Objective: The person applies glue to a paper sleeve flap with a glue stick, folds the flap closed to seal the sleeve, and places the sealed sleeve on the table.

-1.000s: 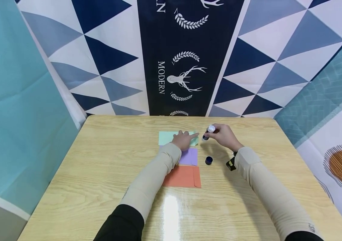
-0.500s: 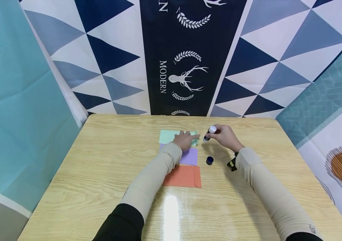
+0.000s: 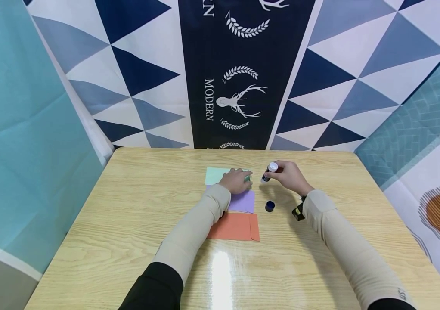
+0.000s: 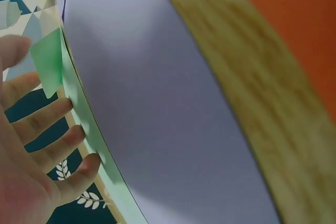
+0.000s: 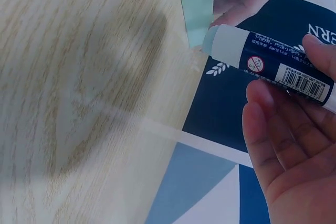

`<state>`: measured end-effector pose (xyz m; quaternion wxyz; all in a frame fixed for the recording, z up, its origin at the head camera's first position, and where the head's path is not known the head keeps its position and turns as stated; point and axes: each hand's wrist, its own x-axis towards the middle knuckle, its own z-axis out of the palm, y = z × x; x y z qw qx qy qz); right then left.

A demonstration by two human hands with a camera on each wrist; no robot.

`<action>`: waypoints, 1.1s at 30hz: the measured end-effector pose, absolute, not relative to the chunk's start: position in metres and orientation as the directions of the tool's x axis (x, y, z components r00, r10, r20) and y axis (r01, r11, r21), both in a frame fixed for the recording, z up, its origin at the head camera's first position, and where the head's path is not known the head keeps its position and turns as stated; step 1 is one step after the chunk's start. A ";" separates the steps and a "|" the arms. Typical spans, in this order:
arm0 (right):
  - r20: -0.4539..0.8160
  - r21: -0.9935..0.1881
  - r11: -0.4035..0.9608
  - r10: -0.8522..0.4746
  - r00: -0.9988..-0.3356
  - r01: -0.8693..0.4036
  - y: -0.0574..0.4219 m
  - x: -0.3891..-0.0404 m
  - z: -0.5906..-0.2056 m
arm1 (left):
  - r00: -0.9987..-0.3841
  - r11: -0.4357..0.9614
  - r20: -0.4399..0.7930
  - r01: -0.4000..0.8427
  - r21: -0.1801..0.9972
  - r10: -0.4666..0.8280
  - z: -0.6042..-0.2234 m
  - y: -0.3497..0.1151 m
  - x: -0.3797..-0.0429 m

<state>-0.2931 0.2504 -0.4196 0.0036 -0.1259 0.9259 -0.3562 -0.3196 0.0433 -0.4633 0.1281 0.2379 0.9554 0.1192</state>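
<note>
While I am monitoring the head view, the left hand [image 3: 237, 181] is resting on the pale green paper envelope [image 3: 216, 175], which is lying flat on the light wooden table [image 3: 127, 215] at 12 o'clock from the table's centre. In the left wrist view, the fingers [image 4: 50, 116] are lying loosely extended along the envelope's edge, and the thumb and forefinger are pinching its small green flap [image 4: 46, 64] and lifting it off the sheet.

The right hand [image 3: 287, 175] is sitting at 3 o'clock from the left hand, just beside it but apart. It is gripping a dark blue glue stick with a white end [image 3: 269, 170], fingers curled round the barrel. In the right wrist view, the uncapped tip of the glue stick [image 5: 268, 61] is pointing at the raised flap [image 5: 197, 17] and sitting very near it; I cannot tell whether the two are touching.

A lilac paper envelope [image 3: 243, 201] is lying at 6 o'clock from the green one, partly under the left forearm, with only a thin strip of table showing between the two. An orange paper envelope [image 3: 239, 228] is lying at 6 o'clock from the lilac one, with a strip of bare table between them. A small dark blue round cap [image 3: 269, 206] is standing at 3 o'clock from the lilac envelope, near the right wrist. Both forearms are wearing beige sleeves.
</note>
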 end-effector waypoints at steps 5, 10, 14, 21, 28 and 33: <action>0.080 -0.664 0.713 -0.233 -0.969 -0.226 0.251 -0.293 -0.421 | -0.861 0.860 -0.186 0.407 0.307 0.474 -0.464 0.042 -0.319; 0.073 -0.660 0.720 -0.223 -0.972 -0.215 0.251 -0.294 -0.423 | -0.864 0.867 -0.199 0.393 0.306 0.462 -0.464 0.043 -0.319; 0.068 -0.654 0.726 -0.223 -0.973 -0.212 0.251 -0.294 -0.424 | -0.867 0.870 -0.197 0.391 0.300 0.457 -0.463 0.043 -0.318; 0.069 -0.649 0.731 -0.217 -0.974 -0.209 0.251 -0.295 -0.425 | -0.878 0.877 -0.165 0.398 0.269 0.450 -0.461 0.045 -0.313; 0.089 -0.649 0.725 -0.229 -0.969 -0.231 0.248 -0.296 -0.429 | -0.912 0.899 -0.140 0.338 0.279 0.386 -0.459 0.052 -0.309; 0.091 -0.647 0.728 -0.223 -0.971 -0.228 0.246 -0.297 -0.430 | -0.923 0.910 -0.146 0.307 0.277 0.356 -0.460 0.054 -0.309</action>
